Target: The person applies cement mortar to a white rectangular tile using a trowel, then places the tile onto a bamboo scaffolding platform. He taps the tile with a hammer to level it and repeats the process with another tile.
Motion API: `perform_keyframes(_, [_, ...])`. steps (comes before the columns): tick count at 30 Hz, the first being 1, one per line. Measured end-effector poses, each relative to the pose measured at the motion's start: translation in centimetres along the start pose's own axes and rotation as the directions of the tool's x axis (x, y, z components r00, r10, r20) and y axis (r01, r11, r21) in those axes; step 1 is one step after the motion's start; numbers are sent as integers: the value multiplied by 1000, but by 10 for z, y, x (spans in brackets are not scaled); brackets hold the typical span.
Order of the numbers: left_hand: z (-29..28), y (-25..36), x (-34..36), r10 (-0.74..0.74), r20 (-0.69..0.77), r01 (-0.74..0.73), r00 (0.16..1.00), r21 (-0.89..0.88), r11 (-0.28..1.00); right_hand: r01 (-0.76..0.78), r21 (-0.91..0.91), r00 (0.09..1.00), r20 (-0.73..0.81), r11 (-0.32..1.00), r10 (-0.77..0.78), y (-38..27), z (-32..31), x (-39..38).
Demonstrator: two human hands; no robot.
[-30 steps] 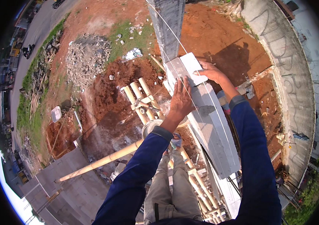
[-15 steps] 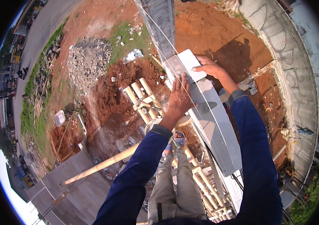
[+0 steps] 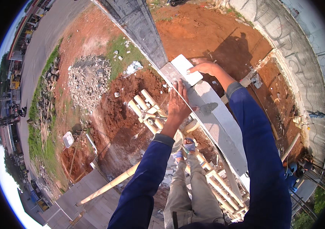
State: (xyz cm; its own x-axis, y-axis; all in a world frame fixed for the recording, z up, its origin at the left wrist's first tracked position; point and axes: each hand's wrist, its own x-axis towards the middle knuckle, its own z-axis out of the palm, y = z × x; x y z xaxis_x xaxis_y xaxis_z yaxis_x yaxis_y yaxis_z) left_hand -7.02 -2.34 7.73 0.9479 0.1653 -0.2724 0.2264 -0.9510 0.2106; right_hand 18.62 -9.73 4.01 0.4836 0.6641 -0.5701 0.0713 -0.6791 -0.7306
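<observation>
A pale masonry block [image 3: 187, 73] lies at the far end of the narrow wall top [image 3: 217, 128], close to a tall grey concrete column [image 3: 137, 28]. Its right part is bright in the sun, its left part greyer. My right hand [image 3: 210, 69] grips the sunlit part, thumb on top and fingers over the far right side, partly hidden. My left hand [image 3: 179, 107] lies with stretched fingers on the left part, near the wall's left edge. A taut string [image 3: 183, 98] runs past the left fingers.
Below are bamboo scaffold poles [image 3: 147, 105], where my sandalled feet [image 3: 189, 145] stand. A long bamboo pole [image 3: 109, 185] slants to the lower left. A rubble heap [image 3: 88, 82] lies on the ground at left. A curved concrete wall [image 3: 303, 80] bounds the right side.
The view has turned a little, so the column leans further left. Both hands stay at the block, and the string now lies nearer the wall's left edge.
</observation>
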Motion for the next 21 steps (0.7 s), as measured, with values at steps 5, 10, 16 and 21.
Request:
perform_keyframes(5, [4, 3, 3, 6, -53, -7, 999, -32, 999, 48, -37, 984, -169, 998, -54, -21, -38, 7])
perform_keyframes(10, [12, 8, 8, 10, -72, -13, 997, -37, 999, 69, -429, 973, -169, 901, -155, -26, -41, 6])
perform_keyframes(16, [8, -7, 4, -35, -11, 35, 999, 4, 999, 65, -586, 993, -45, 807, -113, -89, 33, 10])
perform_keyframes(21, [3, 2, 3, -15, -47, 13, 999, -47, 999, 108, -668, 983, -37, 737, -177, -73, 32, 22])
